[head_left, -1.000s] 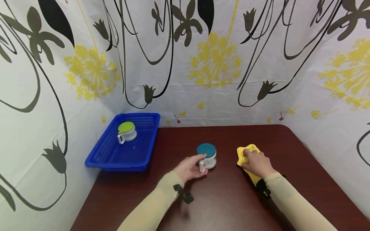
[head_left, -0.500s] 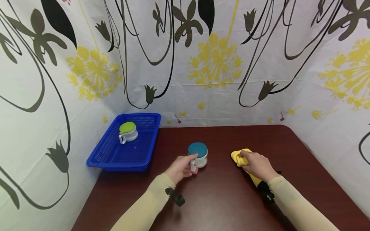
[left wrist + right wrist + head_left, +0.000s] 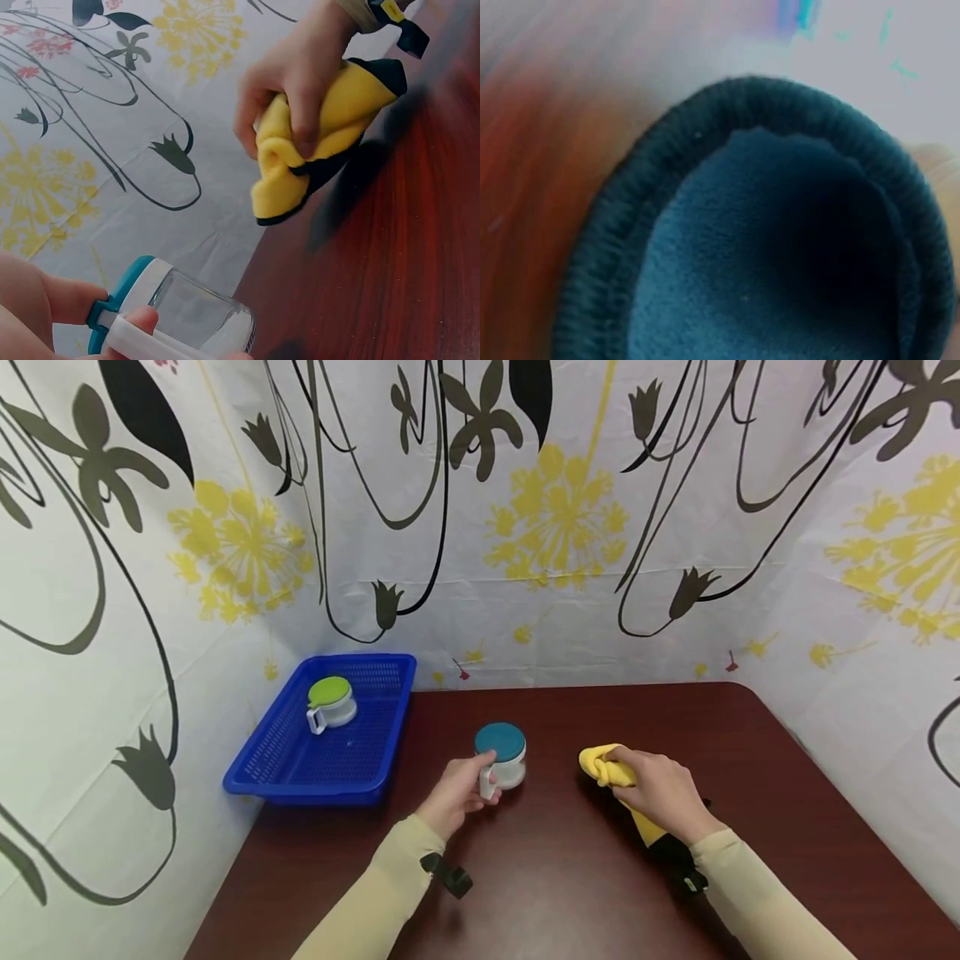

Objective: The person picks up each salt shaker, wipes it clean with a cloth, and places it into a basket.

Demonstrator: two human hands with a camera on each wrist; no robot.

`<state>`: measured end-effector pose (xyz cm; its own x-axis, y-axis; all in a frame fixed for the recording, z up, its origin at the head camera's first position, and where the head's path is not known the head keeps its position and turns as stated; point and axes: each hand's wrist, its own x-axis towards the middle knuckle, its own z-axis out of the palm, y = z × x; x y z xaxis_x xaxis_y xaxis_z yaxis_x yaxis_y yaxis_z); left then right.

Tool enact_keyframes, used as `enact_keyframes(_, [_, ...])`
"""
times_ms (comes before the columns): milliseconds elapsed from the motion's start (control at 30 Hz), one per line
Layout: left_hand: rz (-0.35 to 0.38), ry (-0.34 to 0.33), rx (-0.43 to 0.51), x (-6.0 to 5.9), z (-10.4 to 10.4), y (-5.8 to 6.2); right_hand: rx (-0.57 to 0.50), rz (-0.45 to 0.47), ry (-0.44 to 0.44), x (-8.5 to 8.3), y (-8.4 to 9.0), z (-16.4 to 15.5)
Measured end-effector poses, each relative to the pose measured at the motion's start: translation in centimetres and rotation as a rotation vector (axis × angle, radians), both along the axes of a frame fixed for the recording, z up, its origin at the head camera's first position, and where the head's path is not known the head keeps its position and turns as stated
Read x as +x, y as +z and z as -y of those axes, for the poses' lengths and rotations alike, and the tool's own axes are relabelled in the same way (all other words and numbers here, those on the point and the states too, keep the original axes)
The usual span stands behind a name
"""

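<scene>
My left hand [image 3: 453,793] holds a clear seasoning jar [image 3: 512,774] with a teal lid and white handle. In the left wrist view, its thumb presses the lid's tab while fingers grip the handle of the jar [image 3: 199,311]. To the right, my right hand [image 3: 660,792] grips a bunched yellow cloth [image 3: 604,766] with dark edging; the left wrist view shows the cloth [image 3: 277,196] hanging from the fingers above the table. A dark-edged fold of the cloth [image 3: 727,247] fills most of the right wrist view, with a blurred bit of hand at the right.
At the back left stands a blue plastic basket [image 3: 307,792]. Inside it sits a similar jar [image 3: 332,703] with a green lid. The dark red table [image 3: 555,877] meets a patterned curtain [image 3: 465,610] at the back and sides.
My left hand has carried the teal-lidded jar leftward and slightly away from me. The right hand has moved left with the cloth, which is more bunched up now.
</scene>
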<state>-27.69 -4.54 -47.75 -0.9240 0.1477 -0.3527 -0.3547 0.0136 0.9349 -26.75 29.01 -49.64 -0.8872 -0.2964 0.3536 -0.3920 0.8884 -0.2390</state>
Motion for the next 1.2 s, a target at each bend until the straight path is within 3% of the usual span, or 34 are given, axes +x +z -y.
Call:
enact_keyframes(267, [-0.027,0.056,0.001,0.1,-0.1,0.6,-0.066,-0.087,0.041,1.1,2.4,3.2])
enact_keyframes(500, [-0.088,0.075,-0.012,0.5,-0.7,1.2,-0.087,-0.103,0.095,1.8,3.1,6.2])
enact_keyframes(700, [-0.146,0.112,-0.023,0.9,-1.7,1.1,-0.095,-0.106,0.147,2.5,3.8,8.3])
enact_keyframes(1000, [-0.156,0.131,-0.052,2.3,-2.4,0.7,-0.160,-0.160,0.170,3.0,4.2,10.1])
enact_keyframes(1200, [-0.173,0.159,-0.053,3.0,-2.8,1.2,-0.242,-0.205,0.143,3.6,3.9,11.0])
